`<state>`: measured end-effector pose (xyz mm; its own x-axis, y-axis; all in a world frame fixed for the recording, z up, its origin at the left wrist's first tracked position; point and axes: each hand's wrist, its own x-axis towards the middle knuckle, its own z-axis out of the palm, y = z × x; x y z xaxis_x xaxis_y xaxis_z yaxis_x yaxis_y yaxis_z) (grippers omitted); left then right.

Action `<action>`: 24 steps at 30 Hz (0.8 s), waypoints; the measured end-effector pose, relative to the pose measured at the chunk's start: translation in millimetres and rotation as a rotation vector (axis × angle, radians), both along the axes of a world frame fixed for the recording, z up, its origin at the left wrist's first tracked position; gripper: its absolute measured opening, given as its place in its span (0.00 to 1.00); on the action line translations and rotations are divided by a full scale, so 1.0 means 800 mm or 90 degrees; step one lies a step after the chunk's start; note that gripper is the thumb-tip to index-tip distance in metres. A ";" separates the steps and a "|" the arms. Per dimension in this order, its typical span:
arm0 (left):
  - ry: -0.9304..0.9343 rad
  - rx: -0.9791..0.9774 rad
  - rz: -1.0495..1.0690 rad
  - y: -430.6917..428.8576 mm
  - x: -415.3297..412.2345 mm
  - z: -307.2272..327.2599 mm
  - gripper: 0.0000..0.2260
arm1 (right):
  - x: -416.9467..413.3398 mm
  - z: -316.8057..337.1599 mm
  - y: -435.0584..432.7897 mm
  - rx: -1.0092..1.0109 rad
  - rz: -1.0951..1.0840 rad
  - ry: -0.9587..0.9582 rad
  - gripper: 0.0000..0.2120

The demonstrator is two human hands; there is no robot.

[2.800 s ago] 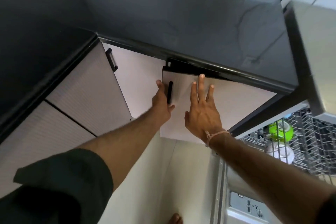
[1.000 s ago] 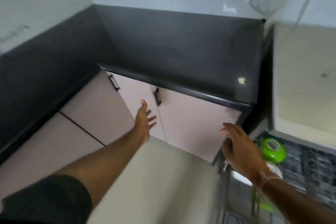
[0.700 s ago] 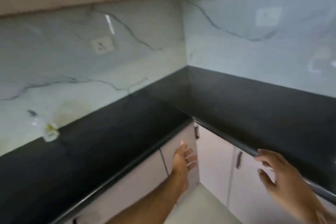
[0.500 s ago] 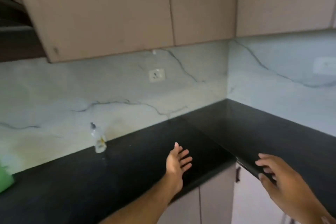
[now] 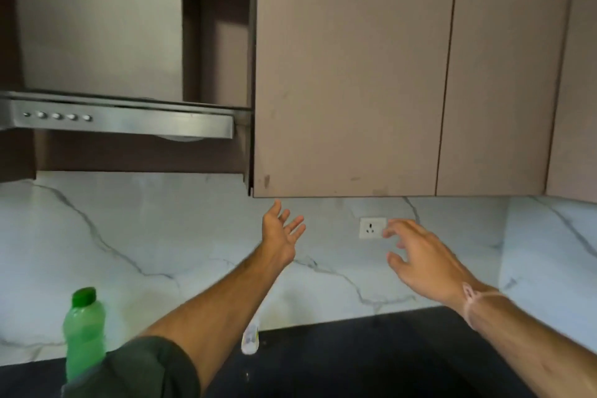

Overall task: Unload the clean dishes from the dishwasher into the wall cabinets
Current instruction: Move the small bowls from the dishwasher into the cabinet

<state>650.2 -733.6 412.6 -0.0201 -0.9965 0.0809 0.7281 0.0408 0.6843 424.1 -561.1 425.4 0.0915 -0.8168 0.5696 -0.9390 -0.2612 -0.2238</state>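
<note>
Tall beige wall cabinet doors point(image 5: 352, 74): tops cut off by the upper edge. Brushed-steel range hood point(image 5: 122, 121): left end out of frame, and its round buttons are too small to read. Green plastic bottle with green cap point(image 5: 84, 326): base hidden behind the dark sleeve point(image 5: 145, 365). Small clear bottle point(image 5: 250, 341): upper part hidden behind the left forearm, label illegible. Right hand point(image 5: 423, 263): fingertips blurred, covering the right edge of the white wall socket point(image 5: 371, 227). Black counter point(image 5: 387, 359): cut off by the lower edge.

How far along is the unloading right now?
Nothing shows as put away: the wall cabinet doors are shut. The left hand and right hand are open and empty, raised below the doors. Still to do: opening a door and bringing dishes, none in view.
</note>
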 end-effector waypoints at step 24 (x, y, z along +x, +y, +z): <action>0.139 0.000 -0.226 0.075 -0.022 0.017 0.17 | 0.175 0.161 -0.030 -0.234 0.044 0.088 0.40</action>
